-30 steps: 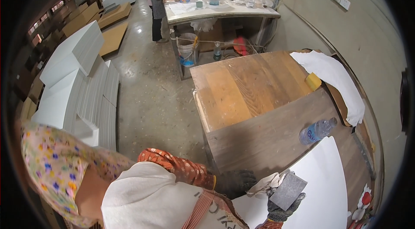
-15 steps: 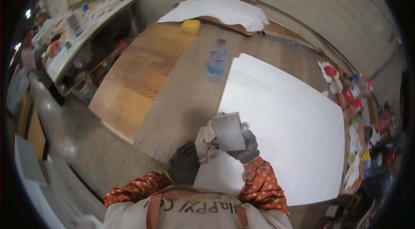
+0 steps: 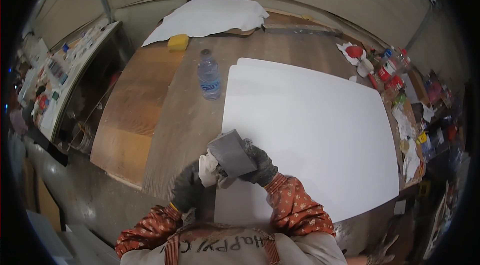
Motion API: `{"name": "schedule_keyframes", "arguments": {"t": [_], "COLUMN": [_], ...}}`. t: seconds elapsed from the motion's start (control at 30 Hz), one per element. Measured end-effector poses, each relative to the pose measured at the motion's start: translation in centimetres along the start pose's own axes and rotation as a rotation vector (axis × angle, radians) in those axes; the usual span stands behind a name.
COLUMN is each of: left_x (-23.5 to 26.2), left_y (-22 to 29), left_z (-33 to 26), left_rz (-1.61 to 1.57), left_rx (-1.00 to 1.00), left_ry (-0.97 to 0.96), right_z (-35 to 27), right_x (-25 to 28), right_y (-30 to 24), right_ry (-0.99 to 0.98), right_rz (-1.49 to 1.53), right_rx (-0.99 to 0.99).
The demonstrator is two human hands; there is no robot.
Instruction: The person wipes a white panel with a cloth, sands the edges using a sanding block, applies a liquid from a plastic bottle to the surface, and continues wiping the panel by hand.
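Observation:
In my gloved right hand (image 3: 260,165) is a flat grey block (image 3: 232,154) like a sanding sponge, tilted, above the near left edge of a large white sheet (image 3: 310,135). Crumpled off-white cloth (image 3: 207,169) bunches against the block's left side. My left hand (image 3: 188,185), in a dark glove, has closed in on that cloth from the left; its fingertips are partly hidden behind it. A clear plastic bottle (image 3: 209,76) with a dark cap and blue label stands on the wooden table (image 3: 185,110), left of the sheet.
A yellow sponge (image 3: 178,42) lies near a draped white sheet (image 3: 210,15) at the far side. Bottles (image 3: 387,71), a red item and crumpled paper crowd the right edge. A cluttered bench (image 3: 75,80) runs along the left. Another person's hand (image 3: 382,254) shows at lower right.
My left hand has risen to the cloth. The grey block has turned and moved left with my right hand. The view has swung, so the table and bottle sit further left.

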State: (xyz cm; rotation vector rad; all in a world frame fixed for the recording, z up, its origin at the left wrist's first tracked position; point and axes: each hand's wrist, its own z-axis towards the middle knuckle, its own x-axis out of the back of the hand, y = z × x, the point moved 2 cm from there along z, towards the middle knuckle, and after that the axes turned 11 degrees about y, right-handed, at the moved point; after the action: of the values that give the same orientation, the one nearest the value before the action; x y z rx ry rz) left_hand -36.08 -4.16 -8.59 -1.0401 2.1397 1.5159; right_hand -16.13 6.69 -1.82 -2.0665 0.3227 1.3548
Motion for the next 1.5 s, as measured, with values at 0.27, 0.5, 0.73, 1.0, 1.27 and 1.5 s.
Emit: {"name": "schedule_keyframes", "arguments": {"t": [0.27,0.5,0.73,1.0,1.27,1.5], "left_x": [-5.6,-10.8,-13.1,-14.1,-8.8,-8.0], "left_y": [8.5,10.1,8.9,11.8,10.7,8.7], "left_z": [12.6,21.1,28.2,27.4,30.1,21.9], "left_rz": [0.965,0.993,1.414,1.309,1.002,0.753], "left_rx": [-0.721,-0.816,-1.523,-0.795,-0.941,-0.874], "left_ry": [0.062,0.125,0.082,0.384,0.152,-0.043], "right_z": [-0.8,-0.7,-3.2,-3.5,-2.4,0.3], "right_x": [0.3,1.6,2.3,3.1,2.6,4.7], "right_y": [-1.3,-1.4,0.4,2.8,3.4,2.2], "right_ry": [-0.058,0.049,0.001,0.086,0.111,-0.078], "right_rz": [0.137,0.102,0.067,0.039,0.1,0.085], "right_rx": [0.052,0.225,0.219,0.262,0.229,0.226]}}
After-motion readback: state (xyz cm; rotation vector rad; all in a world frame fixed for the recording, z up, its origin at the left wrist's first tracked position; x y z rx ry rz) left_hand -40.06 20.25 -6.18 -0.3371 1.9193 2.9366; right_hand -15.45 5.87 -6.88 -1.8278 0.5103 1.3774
